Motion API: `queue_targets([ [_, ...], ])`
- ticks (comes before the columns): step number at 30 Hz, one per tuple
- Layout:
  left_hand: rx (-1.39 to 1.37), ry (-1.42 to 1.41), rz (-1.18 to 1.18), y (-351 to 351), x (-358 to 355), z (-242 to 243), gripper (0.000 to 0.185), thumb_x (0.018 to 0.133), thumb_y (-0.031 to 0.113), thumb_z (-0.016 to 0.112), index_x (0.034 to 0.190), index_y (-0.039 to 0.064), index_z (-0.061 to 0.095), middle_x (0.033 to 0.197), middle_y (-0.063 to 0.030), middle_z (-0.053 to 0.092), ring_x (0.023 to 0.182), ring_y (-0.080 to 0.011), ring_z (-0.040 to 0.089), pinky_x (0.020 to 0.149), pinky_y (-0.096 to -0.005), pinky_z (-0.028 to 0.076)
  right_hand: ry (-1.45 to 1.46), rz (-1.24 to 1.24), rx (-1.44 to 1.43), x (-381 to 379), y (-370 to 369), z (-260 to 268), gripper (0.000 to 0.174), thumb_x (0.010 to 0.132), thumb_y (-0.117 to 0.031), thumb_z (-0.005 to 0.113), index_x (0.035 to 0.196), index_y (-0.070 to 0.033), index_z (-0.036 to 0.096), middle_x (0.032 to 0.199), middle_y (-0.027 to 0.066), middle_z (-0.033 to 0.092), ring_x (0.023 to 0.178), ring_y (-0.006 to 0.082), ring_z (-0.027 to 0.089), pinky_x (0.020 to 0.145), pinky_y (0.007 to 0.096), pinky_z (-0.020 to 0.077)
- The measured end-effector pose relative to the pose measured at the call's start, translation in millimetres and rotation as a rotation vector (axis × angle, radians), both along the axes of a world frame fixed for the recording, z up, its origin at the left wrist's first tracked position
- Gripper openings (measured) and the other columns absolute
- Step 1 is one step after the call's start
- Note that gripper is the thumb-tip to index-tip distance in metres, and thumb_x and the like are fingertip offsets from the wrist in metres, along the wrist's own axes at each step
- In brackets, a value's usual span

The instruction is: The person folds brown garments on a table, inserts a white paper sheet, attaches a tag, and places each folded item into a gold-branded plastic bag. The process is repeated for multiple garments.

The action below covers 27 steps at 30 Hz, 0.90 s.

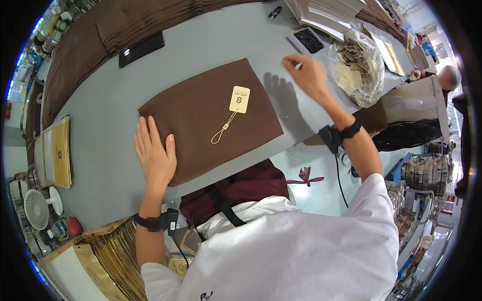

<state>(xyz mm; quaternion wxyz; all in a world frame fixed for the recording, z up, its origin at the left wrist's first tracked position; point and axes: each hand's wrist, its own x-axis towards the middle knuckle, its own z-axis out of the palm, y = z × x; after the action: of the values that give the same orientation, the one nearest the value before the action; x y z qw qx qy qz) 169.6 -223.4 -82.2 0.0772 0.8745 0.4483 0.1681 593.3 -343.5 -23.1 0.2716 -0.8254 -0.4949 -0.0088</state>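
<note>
A folded brown cloth [203, 124] with a zigzag-cut lower edge lies flat on the grey table. On its right part rests a cream hang tag [239, 99], its looped cord [224, 127] trailing down towards the cloth's middle. My left hand [156, 150] lies flat over the cloth's left edge, fingers extended and thumb apart. My right hand [308, 73] is raised off the table to the right of the cloth, its fingers bent and thumb near the index finger; whether something small is between them cannot be made out. Its shadow falls between it and the cloth.
Stacked brown cloths [150, 22] line the far edge, beside a black phone [142, 49]. Thread snips [275, 12], a small box of black pieces [308, 41] and a plastic bag of corded tags [356, 67] lie at right. Yellow packets [56, 152] and a white fan [36, 209] are left.
</note>
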Motion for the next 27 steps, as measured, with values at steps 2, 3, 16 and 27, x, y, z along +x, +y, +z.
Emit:
queue_targets([
  [2, 0.128, -0.105, 0.020, -5, 5, 11, 0.058, 0.100, 0.026, 0.066, 0.154, 0.009, 0.050, 0.163, -0.0192, 0.039, 0.150, -0.0381, 0.036, 0.121, -0.0550, 0.028, -0.091, -0.056, 0.012, 45, 5, 3, 0.023, 0.093, -0.028, 0.073, 0.108, -0.013, 0.080, 0.094, 0.0105, 0.079, 0.083, 0.0337, 0.075, 0.076, 0.0417, 0.0584],
  [3, 0.148, -0.119, -0.009, -9, 8, 19, 0.052, 0.098, 0.024, 0.069, 0.146, 0.010, 0.056, 0.156, -0.0166, 0.045, 0.143, -0.0367, 0.042, 0.117, -0.0532, 0.032, -0.092, -0.098, -0.004, 68, 8, 3, 0.024, 0.092, -0.027, 0.073, 0.109, -0.013, 0.080, 0.095, 0.0112, 0.078, 0.085, 0.0342, 0.075, 0.078, 0.0419, 0.0587],
  [16, -0.085, -0.364, -0.187, -42, 45, 36, 0.011, 0.085, 0.013, 0.082, 0.086, 0.012, 0.070, 0.078, -0.0007, 0.064, 0.076, -0.0234, 0.062, 0.072, -0.0390, 0.046, -0.002, -0.174, -0.227, 167, 34, -28, 0.021, 0.084, -0.029, 0.078, 0.100, -0.016, 0.084, 0.094, 0.0123, 0.080, 0.092, 0.0327, 0.076, 0.086, 0.0439, 0.0594],
  [27, -0.228, -0.449, -0.080, -40, 2, 26, 0.017, 0.089, 0.006, 0.079, 0.105, 0.007, 0.075, 0.097, -0.0066, 0.068, 0.083, -0.0218, 0.067, 0.073, -0.0350, 0.055, 0.008, -0.274, -0.038, 144, 31, -14, 0.025, 0.088, -0.034, 0.074, 0.102, -0.017, 0.085, 0.090, 0.0114, 0.080, 0.086, 0.0320, 0.076, 0.081, 0.0409, 0.0597],
])
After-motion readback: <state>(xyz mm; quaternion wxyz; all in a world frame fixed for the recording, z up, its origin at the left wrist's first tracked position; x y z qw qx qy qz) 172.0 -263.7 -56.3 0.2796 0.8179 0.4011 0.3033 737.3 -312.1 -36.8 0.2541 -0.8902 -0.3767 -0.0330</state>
